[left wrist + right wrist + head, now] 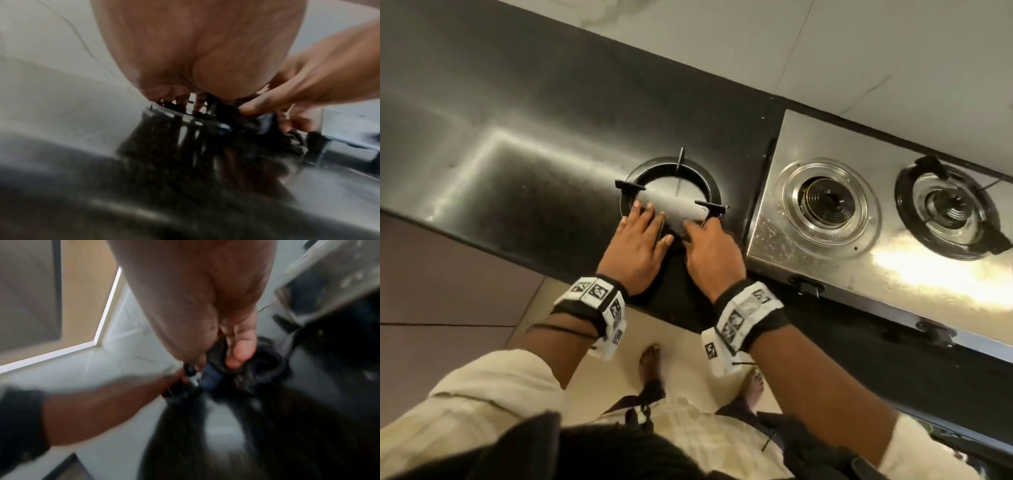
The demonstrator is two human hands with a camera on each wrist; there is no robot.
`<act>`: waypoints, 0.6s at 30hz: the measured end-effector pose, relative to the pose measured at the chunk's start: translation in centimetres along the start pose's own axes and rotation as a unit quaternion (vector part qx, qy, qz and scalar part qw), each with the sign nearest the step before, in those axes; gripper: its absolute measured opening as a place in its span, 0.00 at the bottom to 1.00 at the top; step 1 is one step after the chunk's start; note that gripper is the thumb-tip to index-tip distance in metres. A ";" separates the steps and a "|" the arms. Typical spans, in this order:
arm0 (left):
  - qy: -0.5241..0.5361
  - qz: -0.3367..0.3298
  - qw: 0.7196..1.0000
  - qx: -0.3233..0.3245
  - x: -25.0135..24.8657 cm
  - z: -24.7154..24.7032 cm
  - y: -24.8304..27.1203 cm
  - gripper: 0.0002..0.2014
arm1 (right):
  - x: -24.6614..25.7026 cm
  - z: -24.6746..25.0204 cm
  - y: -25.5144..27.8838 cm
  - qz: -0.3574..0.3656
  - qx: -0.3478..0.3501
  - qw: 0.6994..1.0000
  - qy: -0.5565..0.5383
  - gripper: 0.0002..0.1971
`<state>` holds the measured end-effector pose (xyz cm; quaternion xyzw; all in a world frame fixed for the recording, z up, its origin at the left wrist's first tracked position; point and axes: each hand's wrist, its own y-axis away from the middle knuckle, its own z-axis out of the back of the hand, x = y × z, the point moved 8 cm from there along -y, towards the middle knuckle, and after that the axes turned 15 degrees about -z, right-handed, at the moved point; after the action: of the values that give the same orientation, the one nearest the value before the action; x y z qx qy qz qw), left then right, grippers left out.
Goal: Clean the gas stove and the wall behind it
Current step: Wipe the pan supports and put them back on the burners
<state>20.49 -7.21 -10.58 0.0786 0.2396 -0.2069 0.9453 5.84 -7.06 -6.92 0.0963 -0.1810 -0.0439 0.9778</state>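
A black ring-shaped pan support (pixel 709 186) with prongs lies on the dark countertop (pixel 517 120), left of the steel gas stove (pixel 825 133). Both hands are on its near rim. My left hand (pixel 654 222) has its fingers over the rim and its thumb outside. My right hand (pixel 695 229) grips the rim by the near-right prong; the right wrist view shows its thumb (pixel 239 353) pressed on the black ring (pixel 269 363). The stove's left burner (pixel 825 202) is bare. Its right burner (pixel 950 209) carries its own support. Pale marble wall tiles (pixel 859 51) stand behind.
The countertop runs far to the left with bright reflections on it. Two black knobs (pixel 806 284) sit on the stove's front. The counter's front edge is just below my wrists, with beige floor and my bare feet (pixel 650 363) beneath.
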 end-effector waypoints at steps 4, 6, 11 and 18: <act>-0.038 -0.032 0.999 -0.010 0.5 -0.7 0.1 0.36 | 1.8 -2.1 1.7 0.044 -0.006 0.999 0.014 0.19; -0.043 -0.040 0.998 -0.009 0.6 -0.8 0.2 0.35 | 2.1 -2.2 2.5 0.062 -0.003 0.998 0.023 0.19; -0.033 -0.029 0.998 -0.040 0.5 -0.6 0.3 0.30 | -0.5 -0.3 -1.0 -0.073 -0.063 0.994 0.058 0.21; -0.034 -0.019 0.998 -0.045 0.6 -0.8 0.1 0.29 | 0.5 0.0 -1.3 -0.095 -0.089 0.988 0.085 0.20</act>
<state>20.74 -7.13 -11.55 0.0244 0.2178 -0.2164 0.9514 6.19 -8.40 -7.02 0.0286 -0.0831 -0.1444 0.9856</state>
